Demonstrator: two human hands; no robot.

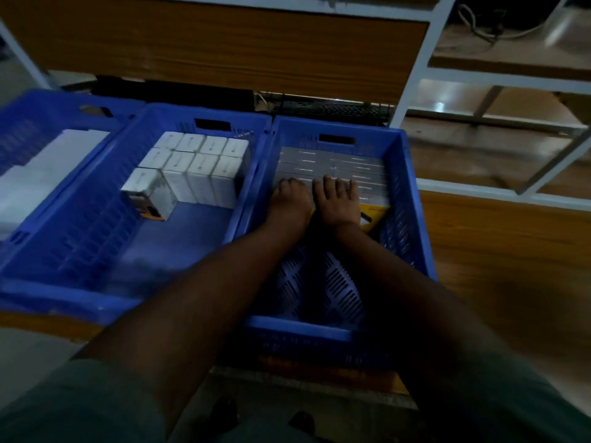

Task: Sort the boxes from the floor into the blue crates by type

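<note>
Both hands, left (290, 199) and right (338, 201), press flat on grey boxes (358, 167) (yellow-edged), gripping nothing.

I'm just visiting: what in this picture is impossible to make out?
Head view, the only one:
- Print on the grey boxes in the right crate: too small and blurred.
- Boxes beneath the left hand and right hand: covered by them.
- White contents of the left crate: blurred, cut by the frame edge.
- Floor boxes awaiting sorting: not in view.
- Middle crate white boxes: labels unreadable.
</note>
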